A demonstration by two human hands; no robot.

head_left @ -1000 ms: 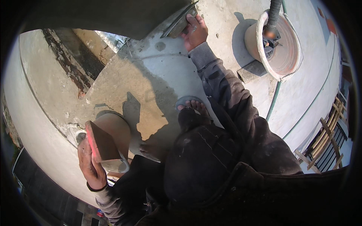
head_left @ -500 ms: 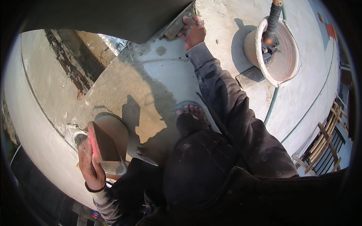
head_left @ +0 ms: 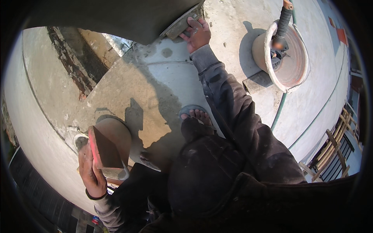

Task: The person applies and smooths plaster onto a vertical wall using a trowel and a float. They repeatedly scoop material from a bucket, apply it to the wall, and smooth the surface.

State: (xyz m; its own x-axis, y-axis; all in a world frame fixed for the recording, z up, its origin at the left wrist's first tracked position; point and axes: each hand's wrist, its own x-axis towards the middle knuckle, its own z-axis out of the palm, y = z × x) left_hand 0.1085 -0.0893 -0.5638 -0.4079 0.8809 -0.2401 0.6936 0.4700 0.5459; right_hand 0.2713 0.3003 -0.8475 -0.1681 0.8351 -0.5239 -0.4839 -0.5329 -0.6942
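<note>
At the top of the view my right hand (head_left: 199, 34) grips a flat grey board-like tool (head_left: 176, 28), thumb on its face. The tool lies along the lower right edge of a smooth dark grey surface (head_left: 116, 23). Low on the left, my left hand (head_left: 91, 176) holds a rectangular plate-like tool (head_left: 110, 153) with a red edge, its brown face turned to the right. The fingers are partly hidden behind it. Just beyond that tool stands a bucket (head_left: 121, 134), partly covered by it.
A pale-rimmed bucket (head_left: 268, 54) at the upper right holds tools, one with a black-wrapped handle (head_left: 283, 23). A green hose (head_left: 279, 112) runs past it. My sandalled foot (head_left: 198, 114) stands mid-view. A rough-edged gap (head_left: 79, 58) opens upper left; wooden poles (head_left: 336, 141) lie far right.
My right hand and its grey tool have shifted slightly down and left along the dark surface's edge. My left hand with the red-edged tool sits slightly further left.
</note>
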